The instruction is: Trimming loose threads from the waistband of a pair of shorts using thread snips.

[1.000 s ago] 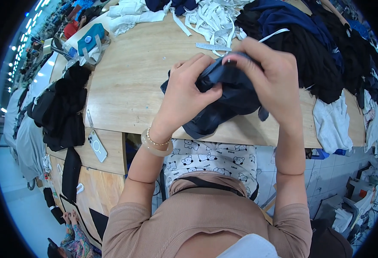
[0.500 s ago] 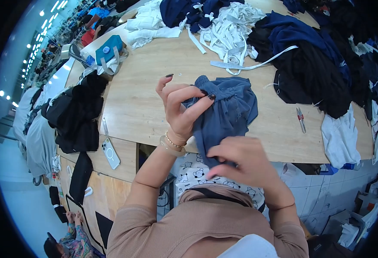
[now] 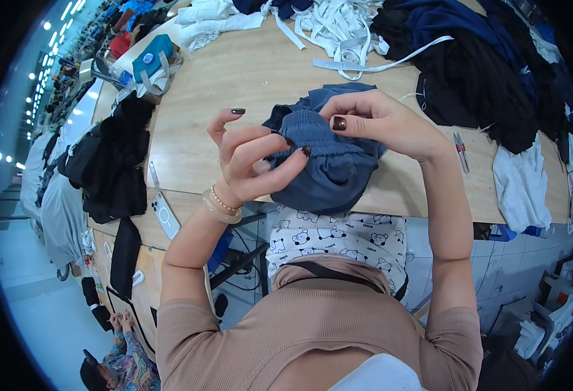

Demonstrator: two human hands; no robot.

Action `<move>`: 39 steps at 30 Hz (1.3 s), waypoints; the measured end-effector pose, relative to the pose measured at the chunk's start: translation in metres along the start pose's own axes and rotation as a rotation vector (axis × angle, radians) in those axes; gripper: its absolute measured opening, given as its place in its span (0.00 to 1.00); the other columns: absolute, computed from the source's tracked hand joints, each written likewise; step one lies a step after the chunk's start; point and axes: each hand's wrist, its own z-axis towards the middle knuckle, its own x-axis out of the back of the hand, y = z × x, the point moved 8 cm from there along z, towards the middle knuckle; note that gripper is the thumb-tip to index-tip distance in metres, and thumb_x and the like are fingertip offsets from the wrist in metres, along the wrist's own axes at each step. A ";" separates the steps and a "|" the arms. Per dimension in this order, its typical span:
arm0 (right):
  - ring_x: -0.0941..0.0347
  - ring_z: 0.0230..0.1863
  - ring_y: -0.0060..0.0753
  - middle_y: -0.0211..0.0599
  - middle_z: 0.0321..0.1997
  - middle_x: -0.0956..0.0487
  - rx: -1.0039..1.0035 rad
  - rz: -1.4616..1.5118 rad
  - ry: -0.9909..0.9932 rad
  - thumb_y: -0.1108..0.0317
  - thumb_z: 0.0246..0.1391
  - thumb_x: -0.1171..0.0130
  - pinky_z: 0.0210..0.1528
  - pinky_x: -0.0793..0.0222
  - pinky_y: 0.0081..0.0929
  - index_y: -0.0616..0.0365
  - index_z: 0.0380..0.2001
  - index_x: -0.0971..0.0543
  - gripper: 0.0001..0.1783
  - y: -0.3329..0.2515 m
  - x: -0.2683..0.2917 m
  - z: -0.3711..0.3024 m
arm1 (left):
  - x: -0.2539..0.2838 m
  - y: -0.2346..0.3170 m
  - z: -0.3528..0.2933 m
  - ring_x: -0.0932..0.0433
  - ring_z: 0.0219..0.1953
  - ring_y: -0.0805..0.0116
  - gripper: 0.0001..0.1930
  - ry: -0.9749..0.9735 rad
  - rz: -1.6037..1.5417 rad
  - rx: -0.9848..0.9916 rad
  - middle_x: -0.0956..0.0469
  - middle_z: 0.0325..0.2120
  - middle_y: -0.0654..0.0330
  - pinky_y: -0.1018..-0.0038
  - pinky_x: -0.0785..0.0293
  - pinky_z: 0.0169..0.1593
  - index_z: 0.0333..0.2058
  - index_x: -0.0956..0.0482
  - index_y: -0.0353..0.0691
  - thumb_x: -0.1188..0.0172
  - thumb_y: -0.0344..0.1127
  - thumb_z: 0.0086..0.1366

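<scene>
Head view: one blue garment [image 3: 329, 179], held over the near edge of the bench [image 3: 202, 104]. Your left hand [image 3: 252, 159] pinched its gathered band [image 3: 305, 133]; your right hand [image 3: 384, 127], earlier low on the cloth, had risen and clamped that band, so both worked the gathers.
</scene>
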 end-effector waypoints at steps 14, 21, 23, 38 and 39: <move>0.43 0.27 0.07 0.15 0.24 0.35 -0.001 0.124 0.150 0.59 0.57 0.45 0.31 0.47 0.08 0.55 0.28 0.30 0.12 -0.001 0.022 -0.003 | -0.026 -0.001 -0.003 0.31 0.34 0.78 0.15 -0.013 0.047 -0.041 0.29 0.31 0.77 0.62 0.41 0.51 0.29 0.22 0.62 0.37 0.31 0.40; 0.34 0.32 0.09 0.21 0.31 0.26 -0.101 0.024 0.131 0.60 0.55 0.44 0.37 0.38 0.09 0.61 0.37 0.25 0.15 -0.002 0.018 -0.007 | -0.026 0.000 -0.002 0.31 0.33 0.79 0.15 0.000 0.066 -0.054 0.30 0.30 0.78 0.63 0.41 0.50 0.28 0.23 0.62 0.38 0.30 0.40; 0.32 0.33 0.12 0.23 0.31 0.25 -0.107 -0.009 0.135 0.59 0.54 0.43 0.38 0.37 0.11 0.62 0.38 0.23 0.16 -0.001 0.020 -0.009 | -0.026 0.001 -0.001 0.31 0.33 0.79 0.16 0.002 0.068 -0.052 0.30 0.30 0.78 0.63 0.41 0.50 0.28 0.23 0.62 0.38 0.30 0.40; 0.34 0.32 0.14 0.25 0.30 0.26 -0.177 -0.055 0.124 0.67 0.47 0.46 0.37 0.37 0.13 0.66 0.35 0.23 0.15 -0.004 0.021 -0.018 | -0.032 0.001 0.000 0.31 0.32 0.80 0.16 0.013 0.074 -0.087 0.29 0.31 0.78 0.63 0.42 0.50 0.29 0.22 0.62 0.38 0.30 0.40; 0.34 0.32 0.14 0.25 0.30 0.26 -0.157 -0.052 0.126 0.66 0.47 0.46 0.37 0.37 0.13 0.66 0.36 0.22 0.15 -0.003 0.021 -0.018 | -0.032 0.001 0.000 0.31 0.31 0.80 0.16 0.018 0.075 -0.089 0.29 0.30 0.78 0.63 0.42 0.50 0.29 0.22 0.62 0.38 0.30 0.41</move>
